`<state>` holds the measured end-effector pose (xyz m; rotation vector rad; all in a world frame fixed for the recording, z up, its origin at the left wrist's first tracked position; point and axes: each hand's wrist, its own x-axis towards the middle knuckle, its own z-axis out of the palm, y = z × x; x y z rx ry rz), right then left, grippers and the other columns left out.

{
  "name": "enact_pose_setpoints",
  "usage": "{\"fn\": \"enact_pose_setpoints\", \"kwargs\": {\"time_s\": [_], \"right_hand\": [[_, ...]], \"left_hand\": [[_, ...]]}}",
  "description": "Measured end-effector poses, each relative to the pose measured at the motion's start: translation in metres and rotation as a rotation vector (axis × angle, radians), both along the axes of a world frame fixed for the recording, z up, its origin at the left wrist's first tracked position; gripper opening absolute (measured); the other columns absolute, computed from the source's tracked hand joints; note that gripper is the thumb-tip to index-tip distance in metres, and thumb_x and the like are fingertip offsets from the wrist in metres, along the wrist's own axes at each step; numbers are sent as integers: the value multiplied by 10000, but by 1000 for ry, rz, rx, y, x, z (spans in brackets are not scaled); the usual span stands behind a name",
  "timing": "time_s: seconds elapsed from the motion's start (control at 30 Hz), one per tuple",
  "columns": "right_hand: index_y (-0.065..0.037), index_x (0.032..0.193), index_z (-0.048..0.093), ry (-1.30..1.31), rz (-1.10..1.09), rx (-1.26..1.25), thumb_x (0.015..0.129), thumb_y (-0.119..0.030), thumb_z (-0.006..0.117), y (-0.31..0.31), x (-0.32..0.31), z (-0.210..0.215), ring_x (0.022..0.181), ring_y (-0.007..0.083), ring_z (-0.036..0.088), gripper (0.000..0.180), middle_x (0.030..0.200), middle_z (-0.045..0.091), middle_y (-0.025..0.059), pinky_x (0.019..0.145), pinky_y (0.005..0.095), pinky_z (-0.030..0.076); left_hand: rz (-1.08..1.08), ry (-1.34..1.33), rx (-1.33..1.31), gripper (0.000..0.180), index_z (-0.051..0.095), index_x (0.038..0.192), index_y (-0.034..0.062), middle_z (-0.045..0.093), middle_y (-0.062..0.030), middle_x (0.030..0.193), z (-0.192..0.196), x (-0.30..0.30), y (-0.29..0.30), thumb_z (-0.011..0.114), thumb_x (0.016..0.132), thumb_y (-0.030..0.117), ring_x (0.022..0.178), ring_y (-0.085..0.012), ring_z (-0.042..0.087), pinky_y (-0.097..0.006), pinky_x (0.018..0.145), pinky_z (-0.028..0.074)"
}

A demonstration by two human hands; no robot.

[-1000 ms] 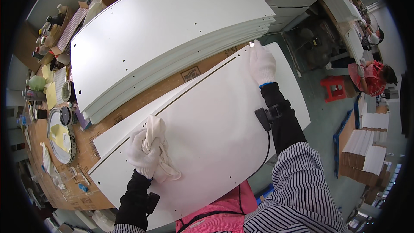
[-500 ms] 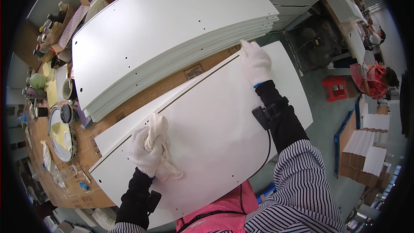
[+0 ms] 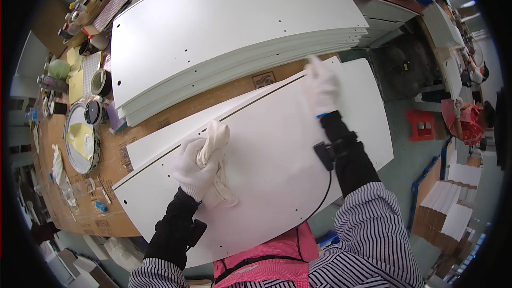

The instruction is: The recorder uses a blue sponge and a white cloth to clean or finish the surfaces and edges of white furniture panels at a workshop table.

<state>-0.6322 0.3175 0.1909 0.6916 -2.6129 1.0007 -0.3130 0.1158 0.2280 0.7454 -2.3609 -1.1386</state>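
Observation:
A crumpled off-white cloth (image 3: 217, 146) is bunched in my left hand (image 3: 193, 168), which wears a white glove. That hand is closed on it and rests on the large white panel (image 3: 261, 154) in front of me, just on the near side of the dark groove along its far edge. My right hand (image 3: 323, 85), also gloved, is over the far right part of this panel. Motion smears its fingers, so its grip cannot be made out. A second white panel (image 3: 152, 146) lies underneath, sticking out at the far left. Beyond lies a stack of white panels (image 3: 229, 16) with small drilled holes.
The brown-covered table (image 3: 120, 218) holds a round tray (image 3: 74, 122) with yellow paper, dark-rimmed tubs, bottles and a limp white glove or rag at left. To the right stand a red stool (image 3: 421, 125), panel stacks (image 3: 445, 202) and a person in red.
The view has shifted. My left hand has slid a little to the right along the panel with the cloth in it. My right hand has become blurred with motion near the same place.

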Motion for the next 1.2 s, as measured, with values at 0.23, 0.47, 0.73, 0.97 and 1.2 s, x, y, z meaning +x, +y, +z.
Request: {"fn": "enact_pose_setpoints", "kwargs": {"time_s": [0.23, 0.47, 0.73, 0.97, 1.2], "right_hand": [[-95, 1266, 639, 15, 237, 370, 967, -162, 559, -61, 103, 18, 903, 361, 673, 317, 1042, 667, 141, 727, 476, 545], [-108, 1078, 654, -154, 778, 244, 960, -177, 566, -161, 212, 27, 973, 336, 683, 162, 975, 681, 145, 762, 480, 565], [-29, 1351, 638, 39, 60, 438, 956, -121, 556, -62, 114, 3, 1132, 362, 666, 414, 1289, 689, 170, 979, 426, 541], [-81, 1254, 617, -85, 726, 248, 943, -107, 523, -273, 386, 14, 931, 352, 685, 325, 1090, 667, 149, 787, 456, 567], [-9, 1184, 693, 217, 141, 131, 990, -217, 599, -167, 185, 6, 976, 413, 651, 300, 972, 696, 202, 885, 473, 535]], "left_hand": [[1, -40, 47, 263, 706, 1040, 34, 692, -128, 1094, 6, 8, -9, 783, 797, 98, 949, -303, 699, -379, 833, 566], [414, 359, 245, 329, 634, 1271, -41, 592, -188, 1438, 18, 94, -32, 608, 944, -11, 1227, -280, 638, -371, 1027, 510], [618, -14, 711, 276, 674, 1128, -74, 715, -115, 1017, 19, 461, -84, 516, 1018, 123, 846, -204, 674, -329, 849, 543], [271, -731, 604, 554, 727, 970, -33, 739, -168, 821, -11, 388, -59, 580, 960, 501, 743, -266, 697, -386, 726, 520], [190, -653, 724, 497, 753, 1168, 30, 788, -158, 967, -4, 372, -75, 679, 894, 439, 924, -291, 763, -364, 869, 574]]}}
